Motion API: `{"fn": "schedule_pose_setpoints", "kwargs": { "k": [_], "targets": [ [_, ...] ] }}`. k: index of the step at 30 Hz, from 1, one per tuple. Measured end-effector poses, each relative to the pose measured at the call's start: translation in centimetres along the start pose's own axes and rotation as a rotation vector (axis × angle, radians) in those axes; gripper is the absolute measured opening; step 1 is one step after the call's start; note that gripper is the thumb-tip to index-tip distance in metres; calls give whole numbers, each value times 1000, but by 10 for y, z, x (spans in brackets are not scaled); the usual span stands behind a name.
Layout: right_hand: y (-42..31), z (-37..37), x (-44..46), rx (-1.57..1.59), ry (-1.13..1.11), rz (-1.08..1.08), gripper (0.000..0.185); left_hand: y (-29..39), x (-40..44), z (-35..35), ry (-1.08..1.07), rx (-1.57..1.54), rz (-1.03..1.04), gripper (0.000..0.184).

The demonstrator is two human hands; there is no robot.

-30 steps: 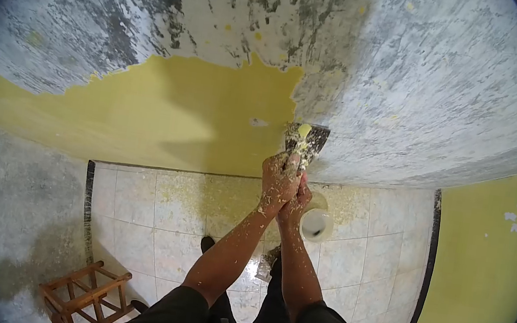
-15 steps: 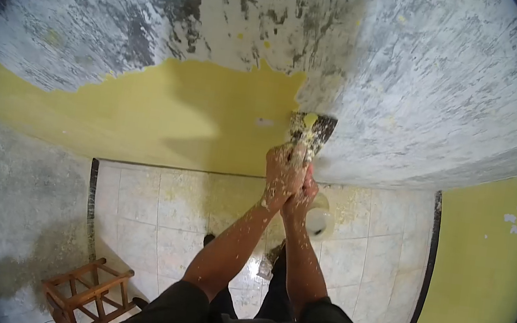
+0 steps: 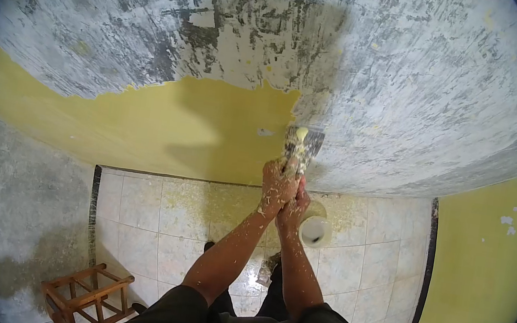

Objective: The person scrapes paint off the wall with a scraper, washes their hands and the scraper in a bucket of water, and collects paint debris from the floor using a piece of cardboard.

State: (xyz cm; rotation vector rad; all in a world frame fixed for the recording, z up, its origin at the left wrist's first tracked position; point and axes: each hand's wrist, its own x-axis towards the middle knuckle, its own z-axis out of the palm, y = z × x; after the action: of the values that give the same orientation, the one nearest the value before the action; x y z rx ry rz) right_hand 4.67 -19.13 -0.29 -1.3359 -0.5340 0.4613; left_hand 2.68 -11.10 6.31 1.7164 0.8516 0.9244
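Observation:
A wide scraper [image 3: 304, 143] lies against the wall, its blade spattered with pale flakes and a yellow lump on it. The blade is at the right-hand edge of the remaining yellow paint [image 3: 230, 125], beside the bared grey-white surface [image 3: 381, 119]. My left hand [image 3: 278, 184] is closed round the scraper close to the blade, with flecks over its back. Just below and to the right, my right hand [image 3: 293, 208] is closed on the handle end. The handle itself is mostly hidden by both hands.
A whitish bucket [image 3: 315, 232] stands on the tiled floor [image 3: 181, 256], right of my forearms. Paint flakes are scattered along the wall's foot. At lower left is a wooden stool [image 3: 87, 296]. Another yellow wall [image 3: 478, 275] bounds the right side, a grey wall [image 3: 15, 175] the left.
The view has shifted, so the wall sits lower in it. Both hands and the scraper have moved slightly left and down along the wall. The grip is unchanged.

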Motion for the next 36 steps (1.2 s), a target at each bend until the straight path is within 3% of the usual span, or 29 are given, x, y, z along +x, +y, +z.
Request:
{"fn": "schedule_pose_setpoints", "kwargs": {
  "k": [2,3,5,6,8,11,13,15,17,18,19,21,22,23,25,27,29,31,33,36],
  "targets": [
    [-41,17,13,120,-17,-48,31,11,7,-5,-19,233,223,21],
    [-55,23,17,249,-43,-111,31,9,2,-6,-20,233,215,21],
    [-33,19,15,270,-39,-109,31,10,4,-11,-5,378,319,15],
    [-15,13,6,123,-22,-118,32,15,1,-15,-94,311,148,15],
    [-8,26,-1,188,126,-31,33,32,1,-22,-196,57,-241,18],
    [-36,15,9,94,-31,-111,35,16,6,-10,-223,174,-142,22],
    [-19,13,1,167,2,-104,37,22,12,-3,52,-156,-154,28],
    [-19,20,5,-30,112,-240,37,12,6,-4,-4,131,100,32],
    [-21,19,9,16,72,-211,36,30,-5,-14,-113,-191,-350,29],
    [-21,15,9,53,32,-171,36,-4,-4,-1,72,112,108,29],
    [-32,19,11,85,30,-172,36,12,-2,-4,62,111,87,29],
    [-39,20,7,111,28,-164,36,42,11,-10,5,-193,-285,28],
    [-32,18,4,55,56,-182,36,-22,8,11,55,247,91,29],
    [-23,18,4,6,83,-213,37,-19,7,10,64,248,107,29],
    [-16,13,-1,-28,103,-114,37,1,-4,4,9,-108,-189,29],
    [-21,14,-1,236,99,16,35,33,-2,-8,-72,-1,-142,32],
    [-20,11,9,331,71,94,31,62,4,-12,-28,-151,-333,33],
    [-20,12,10,190,6,-73,27,30,0,-3,-32,-290,-363,36],
    [-20,12,7,167,10,-82,26,20,-1,-1,-47,-139,-252,40],
    [-27,8,13,156,-11,-70,26,21,5,5,-3,-175,-268,43]
  ]
}}
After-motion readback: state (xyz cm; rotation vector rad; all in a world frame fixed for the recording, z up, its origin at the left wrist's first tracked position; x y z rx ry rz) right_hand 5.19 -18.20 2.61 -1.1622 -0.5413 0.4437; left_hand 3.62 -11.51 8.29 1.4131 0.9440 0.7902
